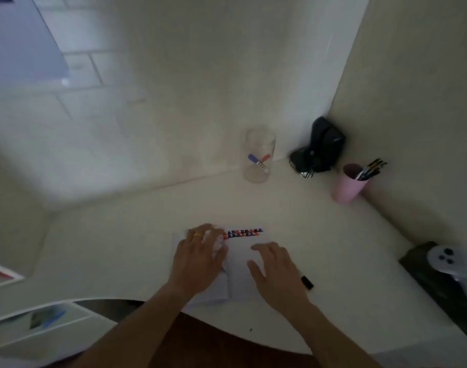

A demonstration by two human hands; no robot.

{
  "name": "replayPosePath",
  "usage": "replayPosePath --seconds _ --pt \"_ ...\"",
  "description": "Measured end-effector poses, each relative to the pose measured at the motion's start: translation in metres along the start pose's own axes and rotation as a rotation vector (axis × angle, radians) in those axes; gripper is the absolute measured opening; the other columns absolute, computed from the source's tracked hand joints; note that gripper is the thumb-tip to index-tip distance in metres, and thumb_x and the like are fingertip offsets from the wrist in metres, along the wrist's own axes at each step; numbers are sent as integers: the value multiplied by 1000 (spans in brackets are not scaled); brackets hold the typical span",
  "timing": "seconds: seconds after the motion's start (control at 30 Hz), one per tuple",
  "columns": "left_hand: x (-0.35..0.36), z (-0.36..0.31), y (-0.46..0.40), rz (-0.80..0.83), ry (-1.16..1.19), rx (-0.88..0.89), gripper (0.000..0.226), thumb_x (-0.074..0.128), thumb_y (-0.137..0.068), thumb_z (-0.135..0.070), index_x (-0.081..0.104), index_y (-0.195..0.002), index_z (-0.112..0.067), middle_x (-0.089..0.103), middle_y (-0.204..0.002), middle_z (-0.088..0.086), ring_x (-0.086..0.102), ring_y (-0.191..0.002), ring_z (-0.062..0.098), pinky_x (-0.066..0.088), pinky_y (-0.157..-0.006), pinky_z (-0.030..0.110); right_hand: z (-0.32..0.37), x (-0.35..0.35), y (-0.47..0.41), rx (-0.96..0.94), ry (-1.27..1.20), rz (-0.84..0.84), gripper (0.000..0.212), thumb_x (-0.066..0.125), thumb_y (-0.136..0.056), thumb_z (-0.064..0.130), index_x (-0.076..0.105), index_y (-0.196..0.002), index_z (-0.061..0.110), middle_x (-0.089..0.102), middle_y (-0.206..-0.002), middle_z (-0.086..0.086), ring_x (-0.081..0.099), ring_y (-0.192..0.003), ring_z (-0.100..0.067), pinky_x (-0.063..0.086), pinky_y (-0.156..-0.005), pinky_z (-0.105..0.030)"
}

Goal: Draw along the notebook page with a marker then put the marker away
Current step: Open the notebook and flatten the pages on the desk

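A small white notebook (239, 257) lies open on the pale desk (320, 229), with rows of red, blue and black marks along the top of its page. My left hand (198, 258), wearing a yellow ring, rests flat on the left page with fingers spread. My right hand (276, 269) lies flat on the right page, fingers apart, holding nothing. A black marker (306, 282) lies on the desk just right of my right hand. A clear glass jar (259, 155) with a blue and a red marker inside stands at the back of the desk.
A pink cup (348, 185) of pens stands at the back right beside a black device (320, 147) in the corner. A black tray (444, 285) with a white ghost-shaped object sits at the right edge. White shelves (41, 322) are at the lower left.
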State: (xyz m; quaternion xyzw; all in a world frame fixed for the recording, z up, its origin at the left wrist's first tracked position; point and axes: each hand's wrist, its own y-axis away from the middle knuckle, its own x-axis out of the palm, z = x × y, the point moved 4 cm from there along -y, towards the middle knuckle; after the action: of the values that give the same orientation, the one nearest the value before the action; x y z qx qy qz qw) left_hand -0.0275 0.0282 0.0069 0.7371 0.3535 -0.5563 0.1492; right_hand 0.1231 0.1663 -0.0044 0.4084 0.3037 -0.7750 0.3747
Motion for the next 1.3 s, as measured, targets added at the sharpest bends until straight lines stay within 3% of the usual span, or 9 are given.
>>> replayPosePath --seconds 0.1,0.2,0.47,0.63,0.87,1.0,1.2,1.3 --pt "39 9 14 -30 -85 68 41 42 -95 -45 57 -127 -24 62 -129 7 58 -116 31 50 -88 44 -22 41 16 -91 81 -1 32 49 -96 40 64 -116 20 64 -116 -5 61 -109 -29 52 -96 -40" --pt "66 25 28 -114 -132 90 40 45 -97 -42 58 -128 -22 61 -131 7 55 -118 28 44 -94 44 -37 62 26 -169 117 -82 30 53 -96 35 66 -116 17 63 -121 -9 57 -113 -30 46 -101 -39" --pt "69 21 37 -263 -181 140 37 40 -96 -41 61 -119 -21 65 -123 6 57 -112 30 46 -90 45 -36 64 32 -205 165 -184 31 45 -96 38 64 -114 20 62 -118 -4 54 -108 -24 49 -96 -38" --pt "68 16 42 -250 -246 124 37 36 -94 -43 63 -112 -24 67 -114 4 59 -104 31 48 -84 43 -35 64 34 -198 173 -182 28 46 -97 37 63 -109 18 61 -112 -3 53 -105 -25 49 -91 -37" --pt "68 3 54 -177 -428 94 47 27 -96 -39 68 -99 -15 72 -104 13 64 -94 34 50 -75 44 -32 67 40 -124 190 -204 31 45 -96 38 63 -103 14 62 -106 -6 55 -105 -26 50 -86 -38" --pt "62 -12 65 -156 -501 129 62 10 -93 -38 65 -106 -12 69 -109 16 63 -98 36 50 -76 45 -23 57 49 -108 230 -239 31 46 -95 37 63 -99 12 63 -104 -10 56 -105 -30 50 -83 -39" --pt "64 -7 54 -197 -515 190 50 29 -100 -42 55 -132 -14 65 -128 17 63 -108 38 52 -81 45 -22 53 43 -126 258 -222 28 50 -91 38 62 -90 12 63 -98 -10 57 -100 -31 50 -83 -39" --pt "66 -3 39 -194 -543 281 65 17 -93 -46 56 -132 -11 67 -125 17 66 -101 37 55 -77 44 -21 54 29 -122 301 -162 28 49 -90 39 62 -89 13 62 -97 -8 57 -100 -29 51 -89 -40"
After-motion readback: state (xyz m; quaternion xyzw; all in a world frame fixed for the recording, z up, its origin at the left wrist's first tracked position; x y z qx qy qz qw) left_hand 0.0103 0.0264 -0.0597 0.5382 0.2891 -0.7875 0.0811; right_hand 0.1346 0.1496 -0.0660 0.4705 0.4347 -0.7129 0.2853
